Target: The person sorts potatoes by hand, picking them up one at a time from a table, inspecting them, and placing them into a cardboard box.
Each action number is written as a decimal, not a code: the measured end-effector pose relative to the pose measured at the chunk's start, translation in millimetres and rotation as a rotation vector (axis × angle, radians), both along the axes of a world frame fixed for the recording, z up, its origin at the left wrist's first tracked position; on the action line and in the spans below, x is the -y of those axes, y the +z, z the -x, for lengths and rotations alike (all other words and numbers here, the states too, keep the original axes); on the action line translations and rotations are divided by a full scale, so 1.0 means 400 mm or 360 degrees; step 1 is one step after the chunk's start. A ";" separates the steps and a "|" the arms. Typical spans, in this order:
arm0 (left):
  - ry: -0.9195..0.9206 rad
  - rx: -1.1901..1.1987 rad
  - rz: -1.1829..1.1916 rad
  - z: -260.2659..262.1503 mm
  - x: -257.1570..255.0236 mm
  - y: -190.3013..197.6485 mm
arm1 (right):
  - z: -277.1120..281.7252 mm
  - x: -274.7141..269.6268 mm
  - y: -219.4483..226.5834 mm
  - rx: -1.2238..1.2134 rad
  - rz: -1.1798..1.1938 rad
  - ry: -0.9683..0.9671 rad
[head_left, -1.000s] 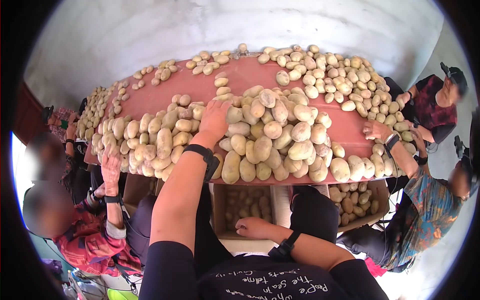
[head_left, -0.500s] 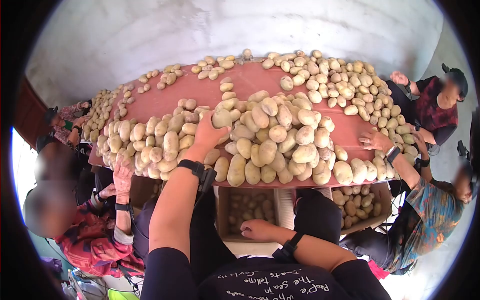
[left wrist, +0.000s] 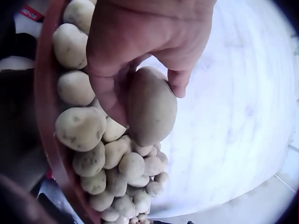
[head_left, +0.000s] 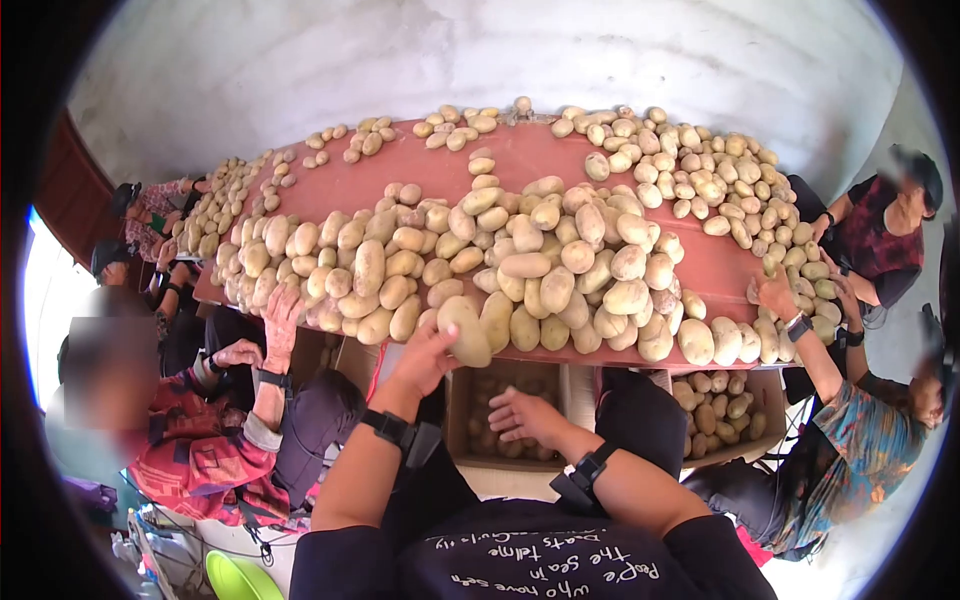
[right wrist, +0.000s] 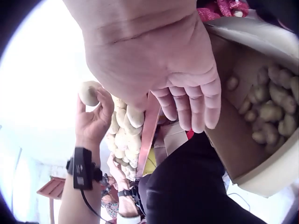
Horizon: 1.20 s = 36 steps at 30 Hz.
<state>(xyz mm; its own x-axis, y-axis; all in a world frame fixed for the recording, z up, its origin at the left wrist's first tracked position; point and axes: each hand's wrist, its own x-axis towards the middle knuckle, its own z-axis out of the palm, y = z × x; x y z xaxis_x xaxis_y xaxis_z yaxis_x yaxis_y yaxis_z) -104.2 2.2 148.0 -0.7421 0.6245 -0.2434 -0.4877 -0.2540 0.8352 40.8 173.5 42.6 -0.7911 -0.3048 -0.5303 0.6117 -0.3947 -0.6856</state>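
Note:
In the head view my left hand [head_left: 422, 362] grips a large oval potato [head_left: 465, 332] at the table's front edge. The left wrist view shows that potato [left wrist: 152, 109] between thumb and fingers, with more potatoes behind it. My right hand [head_left: 530, 416] is over a cardboard box [head_left: 452, 440] with potatoes inside, below the table. Seen from the right wrist, the right hand [right wrist: 159, 70] has its palm showing and fingers extended, holding nothing. A big heap of potatoes [head_left: 560, 260] lies on the red table [head_left: 520, 150] in front of both hands.
Another box of potatoes [head_left: 725, 405] stands to the right under the table. A person in a red patterned top [head_left: 205, 440] sits close on the left; one in a colourful shirt [head_left: 870, 440] is on the right. A pale wall [head_left: 480, 60] rises behind the table.
My left hand has taken a potato from the heap and brought it back to the table's front edge. The right hand's fingers have opened out and it has risen slightly.

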 end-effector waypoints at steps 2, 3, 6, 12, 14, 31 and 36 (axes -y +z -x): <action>0.0056 -0.0235 0.0142 -0.069 0.002 -0.022 | -0.002 -0.011 0.043 -0.0039 0.0351 -0.0118; 0.0062 -0.0343 0.0095 -0.077 0.000 -0.065 | 0.000 -0.012 0.059 -0.0061 0.0523 -0.0183; -0.0151 -0.0700 0.0229 -0.121 -0.015 -0.126 | 0.010 -0.017 0.071 -0.0231 0.0791 -0.0283; -0.0401 -0.0560 0.0024 -0.163 -0.052 -0.127 | 0.011 -0.029 0.067 -0.0345 0.0674 -0.0649; -0.0279 -0.0352 0.0128 -0.150 -0.074 -0.131 | 0.009 -0.040 0.072 -0.0345 0.0599 -0.0679; 0.0089 -0.1218 0.1056 -0.120 -0.193 -0.059 | 0.026 -0.046 0.039 -0.0180 0.0451 -0.0963; -0.0007 -0.1417 0.1215 -0.108 -0.217 -0.029 | 0.027 -0.040 0.032 -0.0198 0.0325 -0.1060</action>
